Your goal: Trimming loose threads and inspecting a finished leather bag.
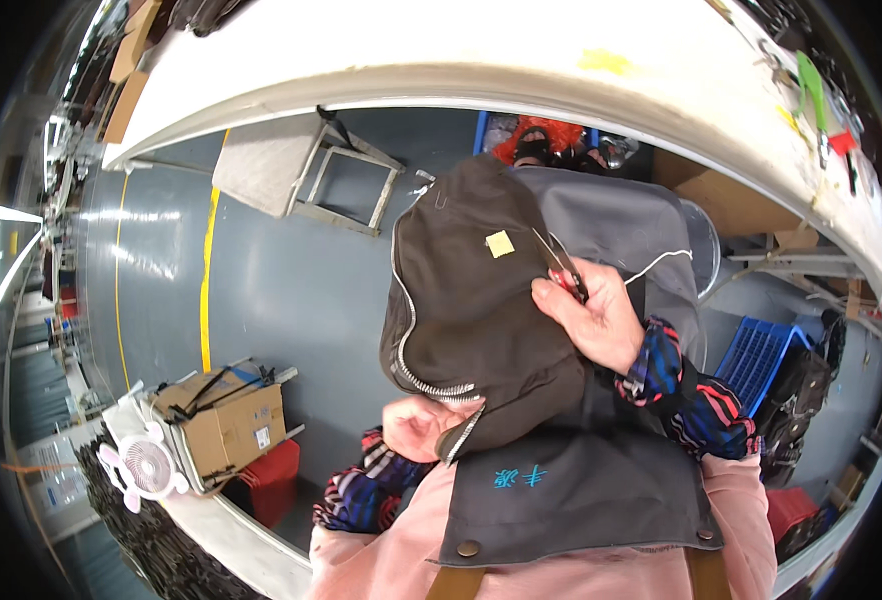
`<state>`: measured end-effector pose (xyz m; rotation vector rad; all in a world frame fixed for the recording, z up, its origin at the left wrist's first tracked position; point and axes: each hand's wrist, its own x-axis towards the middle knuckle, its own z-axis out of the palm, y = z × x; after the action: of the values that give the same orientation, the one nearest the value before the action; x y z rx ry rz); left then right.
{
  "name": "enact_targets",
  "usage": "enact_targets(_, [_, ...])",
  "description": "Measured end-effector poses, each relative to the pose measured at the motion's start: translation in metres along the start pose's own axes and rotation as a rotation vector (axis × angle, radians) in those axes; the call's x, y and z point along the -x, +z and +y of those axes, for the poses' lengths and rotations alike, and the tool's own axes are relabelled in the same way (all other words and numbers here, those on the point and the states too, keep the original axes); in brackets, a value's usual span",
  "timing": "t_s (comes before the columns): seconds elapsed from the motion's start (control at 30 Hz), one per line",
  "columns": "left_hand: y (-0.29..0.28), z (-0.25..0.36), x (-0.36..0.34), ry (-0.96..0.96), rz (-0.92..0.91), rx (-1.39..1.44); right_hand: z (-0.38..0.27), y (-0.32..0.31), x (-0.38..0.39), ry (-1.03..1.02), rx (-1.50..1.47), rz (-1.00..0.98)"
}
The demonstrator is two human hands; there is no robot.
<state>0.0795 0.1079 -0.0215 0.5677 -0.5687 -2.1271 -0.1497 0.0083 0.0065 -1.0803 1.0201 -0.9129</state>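
A dark fabric bag [481, 320] lies across my lap, with a silvery zipper [401, 345] along its left and near edges and a small yellow sticker [500, 243] on top. My left hand [421, 428] is closed on the bag's near edge, beside the parted end of the zipper. Over the bag's right side, my right hand [601, 318] grips thread snips [565, 280] with red on the handle, blades pointing away over the fabric. Part of the handle is hidden by my fingers. Under the bag spreads a grey apron [621, 215].
A white table [401, 60] curves across the far side, with a green-handled tool [813, 90] at its right. A stool [271, 165] stands beyond the bag to the left. Lower left are a cardboard box [226, 415] and a fan [148, 465]. A blue crate [758, 360] is at right.
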Motion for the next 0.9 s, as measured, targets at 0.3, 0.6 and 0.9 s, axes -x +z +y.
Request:
enact_targets(0.3, [-0.019, 0.002, -0.035, 0.305, -0.322, -0.629, -0.003, -0.013, 0.027, -0.058, -0.043, 0.218])
enact_targets(0.6, [-0.012, -0.011, -0.073, 0.138, -0.401, -0.443, -0.021, -0.042, 0.016, -0.141, 0.458, 0.022])
enact_targets(0.9, [-0.007, -0.017, -0.085, 0.038, -0.369, -0.328, -0.002, -0.028, -0.013, 0.039, 0.262, 0.005])
